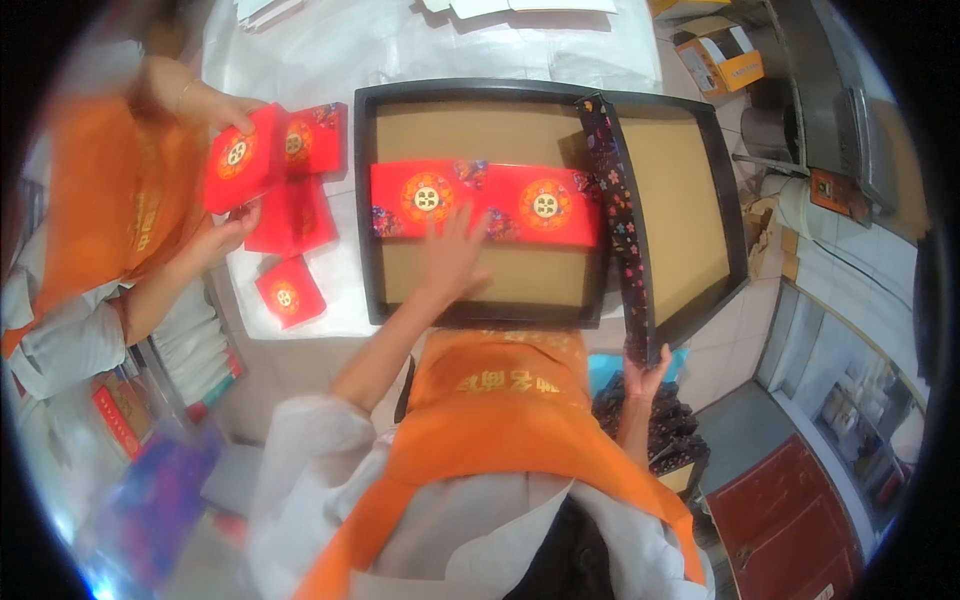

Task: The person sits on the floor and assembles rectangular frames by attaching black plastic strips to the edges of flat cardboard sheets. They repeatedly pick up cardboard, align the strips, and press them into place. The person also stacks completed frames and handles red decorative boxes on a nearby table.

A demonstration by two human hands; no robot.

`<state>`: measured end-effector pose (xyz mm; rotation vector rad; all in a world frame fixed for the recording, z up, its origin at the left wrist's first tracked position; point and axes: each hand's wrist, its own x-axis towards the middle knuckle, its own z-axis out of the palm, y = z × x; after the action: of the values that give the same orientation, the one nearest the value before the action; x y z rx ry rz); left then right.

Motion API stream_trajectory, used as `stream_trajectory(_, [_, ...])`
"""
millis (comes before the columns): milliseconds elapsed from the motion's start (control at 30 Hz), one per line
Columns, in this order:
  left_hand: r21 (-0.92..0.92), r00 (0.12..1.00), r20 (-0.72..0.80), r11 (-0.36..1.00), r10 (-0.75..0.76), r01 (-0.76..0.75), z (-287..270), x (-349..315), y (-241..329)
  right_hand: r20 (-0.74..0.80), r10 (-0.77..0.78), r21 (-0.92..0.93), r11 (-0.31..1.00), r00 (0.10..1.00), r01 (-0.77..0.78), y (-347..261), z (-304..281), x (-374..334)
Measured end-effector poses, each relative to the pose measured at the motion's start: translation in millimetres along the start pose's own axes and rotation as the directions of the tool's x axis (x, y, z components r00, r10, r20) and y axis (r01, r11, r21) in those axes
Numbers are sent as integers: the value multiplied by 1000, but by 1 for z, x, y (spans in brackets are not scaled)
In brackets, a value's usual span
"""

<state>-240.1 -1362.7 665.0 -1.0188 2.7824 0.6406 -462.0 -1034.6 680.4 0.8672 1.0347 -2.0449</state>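
Observation:
My left hand (455, 250) reaches over a black tray (480, 88) with a tan bottom, its fingers spread. Just under the fingertips lie two red boxes, a left one (410, 222) and a right one (555, 225), side by side across the tray. Each has a round gold-and-orange emblem and patterned corners. A second black tray (685, 180) leans at the right over the first tray's edge, its side wall dark with small colourful flowers. My right hand (648, 375) grips its near corner; the fingers are partly hidden underneath.
At the left, a co-worker in an orange apron holds a red box (238, 160) above other red boxes (290, 220). The table has a white covering (300, 60). Dark floral pieces (665, 430) are stacked below my right hand. An open carton (720, 60) stands far right.

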Motion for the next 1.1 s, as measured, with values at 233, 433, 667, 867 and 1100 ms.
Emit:
stream_trajectory(233, [229, 964, -7, 939, 264, -256, 8, 81, -12, -5, -4, -2, 1000, 1000, 4, 7, 15, -5])
stream_trajectory(433, [177, 952, 11, 937, 306, -302, -3, 82, -19, 76, 4, 32, 999, 997, -7, 11, 29, -18])
stream_trajectory(667, [180, 964, 43, 947, 263, -266, -22, 79, -23, -2, -36, 90, 995, 999, 36, -1, 18, -7])
stream_trajectory(867, [-40, 984, -118, 990, 132, -138, -7, 1, -23, 62, -25, -26, 999, 998, 27, -21, -17, 2])
stream_trajectory(1100, [-282, 548, -498, 723, -672, 631, 58, -178, -113, 145, -145, -142, 976, 979, 165, -30, -3, 14])
